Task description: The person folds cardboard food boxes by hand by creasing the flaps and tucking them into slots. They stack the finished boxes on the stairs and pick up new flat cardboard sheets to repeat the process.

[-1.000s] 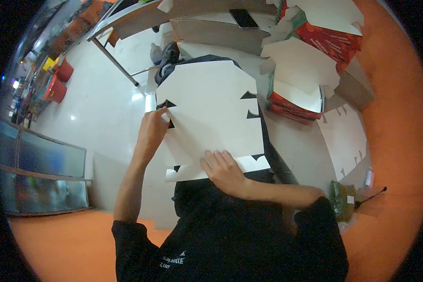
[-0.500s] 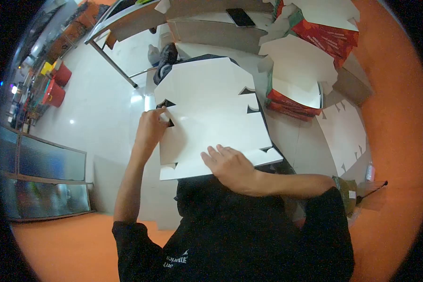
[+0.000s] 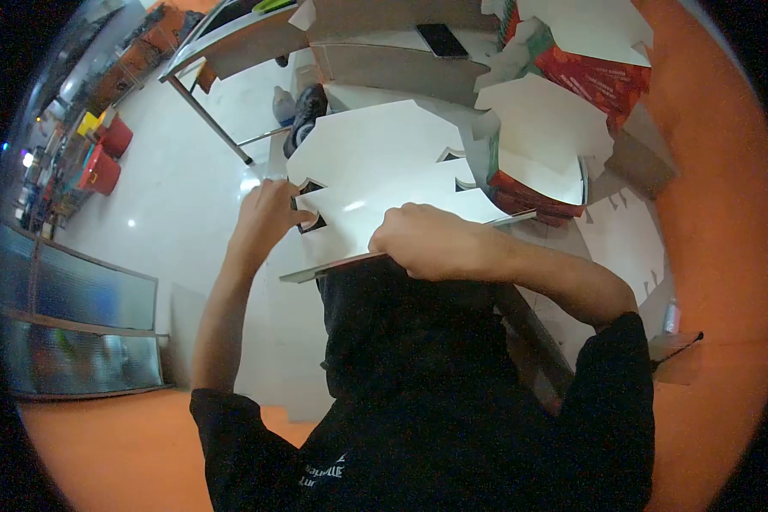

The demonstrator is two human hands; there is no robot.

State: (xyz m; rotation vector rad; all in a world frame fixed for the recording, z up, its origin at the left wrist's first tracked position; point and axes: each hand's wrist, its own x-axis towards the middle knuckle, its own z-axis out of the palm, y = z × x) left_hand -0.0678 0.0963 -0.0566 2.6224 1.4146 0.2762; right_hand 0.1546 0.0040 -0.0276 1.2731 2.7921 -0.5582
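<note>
Right hand (image 3: 435, 245) higher, card (image 3: 380, 166) more bent

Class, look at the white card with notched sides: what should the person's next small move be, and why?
Probably the right hand should fold the card's near edge slightly further up: that edge already looks raised, and the right hand is curled at it. The left hand, by the notches on the left, seems placed to steady the card.
</note>
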